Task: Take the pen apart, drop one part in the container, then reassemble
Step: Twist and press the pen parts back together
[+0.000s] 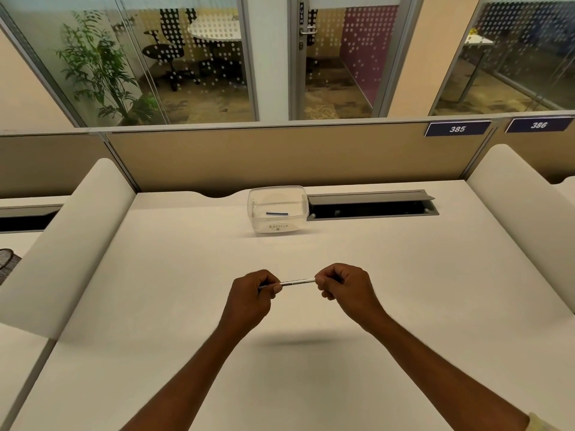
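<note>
Right now I see the pen barrel (pixel 297 281), a thin white tube with dark print along it, held level above the desk (pixel 193 306) between both hands. My left hand (pixel 253 293) is curled closed around its left end, thumb and forefinger pinching it, and a short pale bit pokes out past the knuckles on that side. The right hand (pixel 343 286) is closed over the other end, fingers folded in, so that end is hidden. From this wide view I can't tell for sure whether the tip or the refill is what shows at the left, it's too small.

Straight ahead of the hands, well apart from them and near the far edge of the desk, stands a clear plastic container (pixel 278 209) with a handwritten label on its front wall. A short dark blue pen part (pixel 276 214) lies flat on its bottom. Just right of the container, touching or nearly so, is an open grey cable tray (pixel 371 204) set into the desk. Beyond it rises a tan partition (pixel 280 157) carrying a blue number plate reading 385 (pixel 457 129). Off to the far left of my left hand, a dark mesh basket (pixel 9 264) shows at the frame edge.
</note>
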Demonstrator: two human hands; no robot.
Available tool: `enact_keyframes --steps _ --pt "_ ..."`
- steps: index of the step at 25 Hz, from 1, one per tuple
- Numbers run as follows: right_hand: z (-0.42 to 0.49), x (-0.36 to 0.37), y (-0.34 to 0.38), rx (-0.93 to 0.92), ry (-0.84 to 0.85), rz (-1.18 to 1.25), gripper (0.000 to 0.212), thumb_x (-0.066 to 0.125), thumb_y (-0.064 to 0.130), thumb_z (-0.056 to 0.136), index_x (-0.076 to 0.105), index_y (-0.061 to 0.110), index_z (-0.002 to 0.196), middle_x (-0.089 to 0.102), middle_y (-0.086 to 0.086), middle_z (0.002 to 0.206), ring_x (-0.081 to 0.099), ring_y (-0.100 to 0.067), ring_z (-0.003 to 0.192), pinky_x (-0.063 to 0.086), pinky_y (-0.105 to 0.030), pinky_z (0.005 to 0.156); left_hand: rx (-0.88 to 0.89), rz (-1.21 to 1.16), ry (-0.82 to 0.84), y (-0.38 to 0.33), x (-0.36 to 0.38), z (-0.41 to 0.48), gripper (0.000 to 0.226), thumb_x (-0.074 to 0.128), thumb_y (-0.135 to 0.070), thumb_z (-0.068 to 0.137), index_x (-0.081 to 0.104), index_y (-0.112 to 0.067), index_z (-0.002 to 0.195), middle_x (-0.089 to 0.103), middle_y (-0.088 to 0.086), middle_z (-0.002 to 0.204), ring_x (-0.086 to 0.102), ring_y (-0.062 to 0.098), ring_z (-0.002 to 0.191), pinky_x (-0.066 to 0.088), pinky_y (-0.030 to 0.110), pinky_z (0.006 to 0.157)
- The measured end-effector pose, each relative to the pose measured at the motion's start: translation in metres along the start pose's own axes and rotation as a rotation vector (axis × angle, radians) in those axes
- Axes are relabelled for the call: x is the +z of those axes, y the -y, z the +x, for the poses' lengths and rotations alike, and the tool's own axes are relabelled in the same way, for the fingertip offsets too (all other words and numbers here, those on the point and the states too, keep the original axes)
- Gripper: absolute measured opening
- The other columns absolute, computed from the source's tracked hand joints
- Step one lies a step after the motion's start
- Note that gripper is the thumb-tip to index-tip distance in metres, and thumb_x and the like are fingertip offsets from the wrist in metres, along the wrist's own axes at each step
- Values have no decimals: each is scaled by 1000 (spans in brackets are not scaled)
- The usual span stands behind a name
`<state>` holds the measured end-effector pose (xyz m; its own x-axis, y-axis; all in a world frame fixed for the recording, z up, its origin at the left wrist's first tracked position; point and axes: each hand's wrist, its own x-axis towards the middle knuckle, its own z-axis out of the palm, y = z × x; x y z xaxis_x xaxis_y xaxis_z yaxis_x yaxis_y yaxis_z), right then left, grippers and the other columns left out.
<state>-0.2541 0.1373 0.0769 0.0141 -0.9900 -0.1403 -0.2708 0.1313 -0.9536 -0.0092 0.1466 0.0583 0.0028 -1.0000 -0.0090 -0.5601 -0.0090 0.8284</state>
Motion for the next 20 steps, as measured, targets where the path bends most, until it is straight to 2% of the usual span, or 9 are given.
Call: enact_keyframes --steps 1,4,6,9,12,14,17,18,20 --pt "0 0 1 5 -7 -25 13 75 10 96 79 11 83 74 -2 66 67 -12 57 57 -27 60 9 -4 -6 -2 0 0 21 76 -13 95 74 -25 78 74 -11 73 64 3 70 45 12 61" --pt "0 1 5 49 17 -110 37 66 29 104 67 14 69 61 5 56 59 -15 48 49 -30 55 59 11 -17 -9 -1 1 20 75 -11 95 74 -25 80 74 -13 76 66 6 73 45 13 62" --pt "-1 2 7 95 41 -82 46 60 36 105 58 18 62 51 3 55 51 -18 44 43 -29 53 75 17 -18 -12 -1 3 20 74 -11 94 73 -25 80 73 -14 77 66 7 75 45 12 62" --pt "-3 -1 10 68 67 -37 35 62 38 106 65 15 78 57 0 63 58 -15 52 46 -26 52 31 18 -35 -12 -2 7 21 75 -11 94 73 -24 79 73 -14 76 65 8 73 43 13 59" --pt "-4 -3 8 9 95 -39 8 66 21 104 69 17 96 62 2 71 61 -8 58 44 -16 53 -15 19 -43 -7 -4 10 21 76 -11 94 73 -24 77 73 -12 75 63 8 70 43 17 59" --pt "-4 -3 6 -34 96 -73 9 64 14 102 67 19 95 59 2 68 57 -11 58 44 -16 57 -20 19 -33 -6 -5 10 22 76 -11 94 72 -23 76 72 -11 75 60 4 67 42 15 57" --pt "-3 -2 4 -112 112 -133 13 62 12 101 64 22 91 57 -8 71 50 -17 63 45 -30 62 -27 9 -16 -7 -6 9 22 76 -9 94 73 -22 76 73 -9 74 60 1 65 43 13 57" --pt "-3 -3 4 -148 120 -164 14 61 14 100 63 24 91 57 -5 72 48 -15 63 44 -30 62 -35 1 -7 -7 -7 10 22 75 -9 94 74 -21 76 73 -8 74 59 0 64 43 11 56" --pt "-3 -5 4 -238 135 -242 13 59 20 99 60 29 90 56 6 71 45 -8 62 40 -22 60 -66 -25 17 -7 -9 9 22 75 -9 94 75 -21 76 73 -5 74 57 0 59 42 11 53"
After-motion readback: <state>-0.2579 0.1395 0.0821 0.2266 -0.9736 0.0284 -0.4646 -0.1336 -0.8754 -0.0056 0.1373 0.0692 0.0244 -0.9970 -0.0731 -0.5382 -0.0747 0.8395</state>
